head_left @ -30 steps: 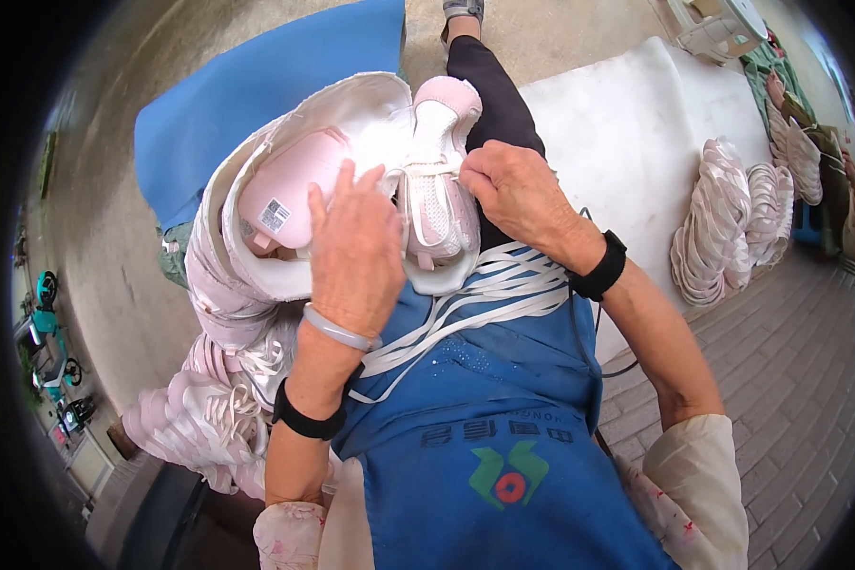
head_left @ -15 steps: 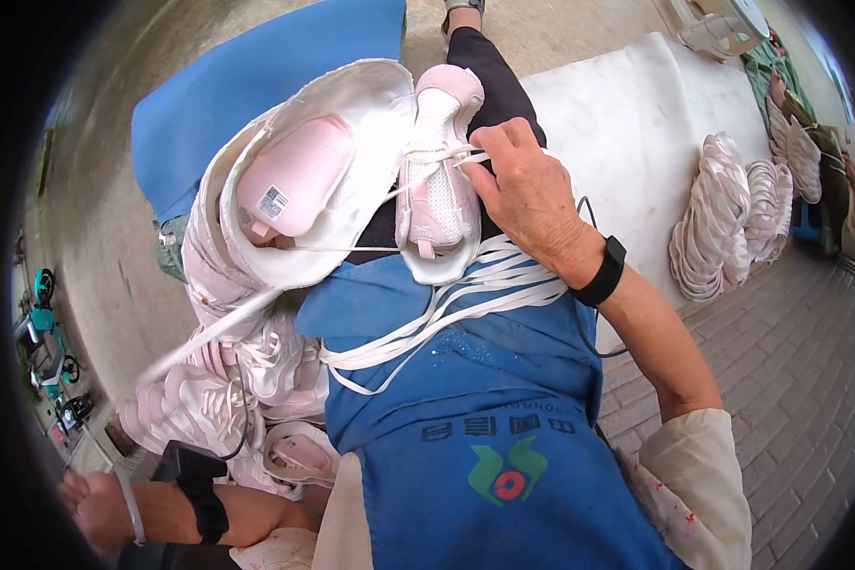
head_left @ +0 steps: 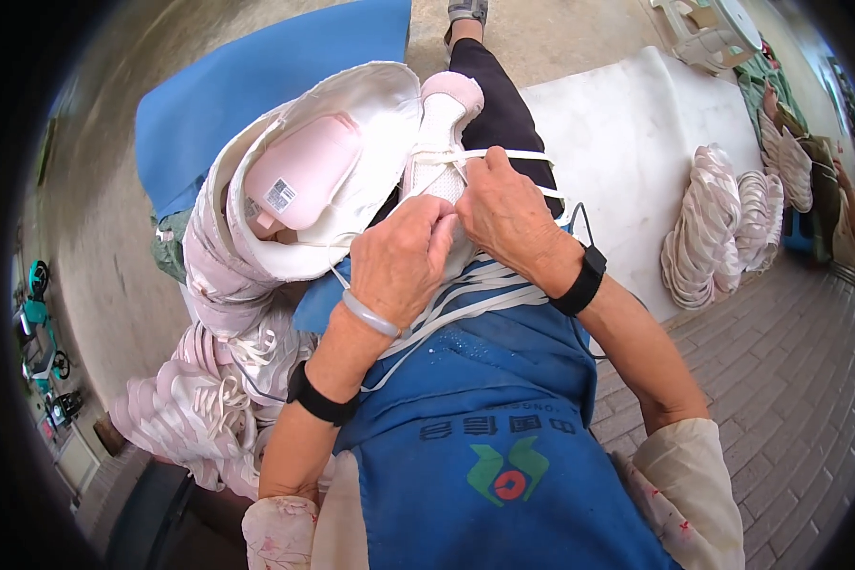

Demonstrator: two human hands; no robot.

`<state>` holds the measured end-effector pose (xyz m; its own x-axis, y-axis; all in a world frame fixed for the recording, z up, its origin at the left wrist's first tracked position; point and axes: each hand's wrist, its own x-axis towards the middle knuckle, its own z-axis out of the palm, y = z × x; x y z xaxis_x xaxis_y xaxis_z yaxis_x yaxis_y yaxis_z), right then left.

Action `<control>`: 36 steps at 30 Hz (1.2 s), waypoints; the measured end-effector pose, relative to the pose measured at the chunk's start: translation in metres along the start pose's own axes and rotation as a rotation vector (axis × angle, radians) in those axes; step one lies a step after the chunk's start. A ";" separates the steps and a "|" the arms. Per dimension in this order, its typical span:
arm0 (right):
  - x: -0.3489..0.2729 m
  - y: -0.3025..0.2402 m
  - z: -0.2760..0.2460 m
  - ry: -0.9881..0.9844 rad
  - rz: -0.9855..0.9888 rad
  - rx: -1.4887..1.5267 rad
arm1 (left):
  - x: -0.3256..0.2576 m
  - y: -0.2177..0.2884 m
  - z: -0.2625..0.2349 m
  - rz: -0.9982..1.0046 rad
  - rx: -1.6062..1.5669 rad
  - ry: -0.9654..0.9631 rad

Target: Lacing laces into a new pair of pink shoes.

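A pink and white mesh shoe upper (head_left: 437,128) lies over my lap, its toe partly hidden under my hands. My right hand (head_left: 508,214) is closed in a pinch on a white shoelace (head_left: 527,154) at the upper's right side. Right beside it, my left hand (head_left: 399,256) is also closed, its curled fingers at the lacing, with a thin lace strand at its outer side. More loose white laces (head_left: 489,283) lie fanned across my blue apron (head_left: 465,380), partly beneath my hands.
Left of the upper stands a nested stack of pink and white shoe uppers (head_left: 304,176), with laced uppers (head_left: 199,404) piled below. A blue sheet (head_left: 256,85) lies behind. At right are a white sheet (head_left: 617,133), bundled uppers (head_left: 708,228), a white stool (head_left: 717,33) and another person's arm (head_left: 850,204).
My left hand has come from the lower left up to the shoe upper, beside my right hand. The right hand has shifted slightly down and left, and the lace's loop has changed shape.
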<state>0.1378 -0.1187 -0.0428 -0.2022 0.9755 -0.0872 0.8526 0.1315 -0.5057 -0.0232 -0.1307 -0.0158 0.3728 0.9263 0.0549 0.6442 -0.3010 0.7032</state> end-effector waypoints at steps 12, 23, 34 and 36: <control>-0.003 0.025 -0.001 0.090 -0.165 0.243 | 0.025 -0.015 0.013 -0.099 0.042 -0.023; -0.005 0.025 -0.005 0.056 -0.160 0.124 | 0.017 -0.003 -0.083 -0.088 -0.120 0.326; 0.011 -0.006 0.002 0.147 -0.248 -0.389 | 0.000 0.001 -0.022 -0.046 -0.293 -0.105; 0.015 -0.003 -0.002 0.183 -0.330 -0.409 | 0.008 -0.007 -0.003 -0.049 -0.080 0.019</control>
<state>0.1332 -0.1043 -0.0409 -0.4343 0.8809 0.1881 0.8832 0.4575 -0.1032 -0.0271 -0.1206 -0.0184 0.3289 0.9438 0.0323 0.6053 -0.2369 0.7599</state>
